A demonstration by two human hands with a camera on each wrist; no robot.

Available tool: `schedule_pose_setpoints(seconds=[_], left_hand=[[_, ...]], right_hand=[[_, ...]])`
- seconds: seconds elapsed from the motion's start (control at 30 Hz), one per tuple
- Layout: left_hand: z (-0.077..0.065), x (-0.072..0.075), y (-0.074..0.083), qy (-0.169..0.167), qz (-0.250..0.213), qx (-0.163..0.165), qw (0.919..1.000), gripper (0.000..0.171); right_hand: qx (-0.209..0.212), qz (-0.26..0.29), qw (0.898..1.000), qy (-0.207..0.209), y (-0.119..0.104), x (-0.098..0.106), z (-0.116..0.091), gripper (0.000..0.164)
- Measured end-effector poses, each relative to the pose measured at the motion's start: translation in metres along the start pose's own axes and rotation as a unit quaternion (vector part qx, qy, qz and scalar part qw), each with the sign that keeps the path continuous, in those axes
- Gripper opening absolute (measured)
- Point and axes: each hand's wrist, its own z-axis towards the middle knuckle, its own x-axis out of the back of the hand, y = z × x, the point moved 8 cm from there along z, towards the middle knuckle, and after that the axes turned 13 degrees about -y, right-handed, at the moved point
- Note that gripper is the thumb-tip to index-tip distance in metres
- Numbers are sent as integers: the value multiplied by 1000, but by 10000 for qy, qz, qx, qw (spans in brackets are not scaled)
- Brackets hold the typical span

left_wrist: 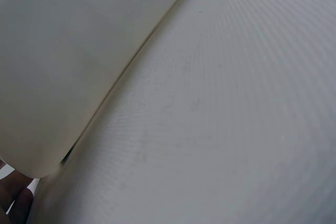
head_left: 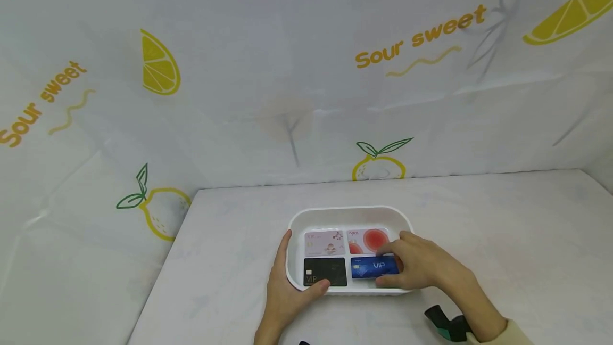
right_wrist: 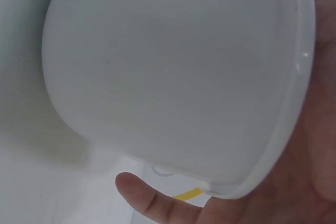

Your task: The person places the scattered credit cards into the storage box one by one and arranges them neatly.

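A white oval-cornered tray [head_left: 351, 218] lies on the white-covered table with cards inside it in two rows. My left hand [head_left: 287, 287] holds the tray's left side, thumb over the front rim by a black VIP card [head_left: 326, 269]. At the front right, my right hand [head_left: 423, 262] pinches a blue VIP card [head_left: 372, 268] by its long edges between fingers and thumb. Behind these lie a pale pink VIP card [head_left: 317, 245] and a white card with red circles [head_left: 375, 239]. Both wrist views show mostly the tray's outer wall [right_wrist: 173, 77], hiding the cards.
The table [head_left: 230, 260] extends on both sides of the tray. A white curtain [head_left: 239, 137] printed with lemons and lettering hangs behind and to the left. A black and green strap [head_left: 450, 326] sits by the right sleeve [head_left: 510, 333].
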Motion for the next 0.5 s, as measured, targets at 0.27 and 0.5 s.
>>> schedule_pose_setpoints(seconds=[0.27, 0.5], left_hand=[[1, 1, -1, 45, 99, -58, 9999, 119], [0, -1, -1, 36, 50, -26, 10000, 120]], right_hand=[[-31, 14, 10000, 9, 0, -1, 1, 56], [-94, 101, 9999, 45, 2, -3, 2, 56]])
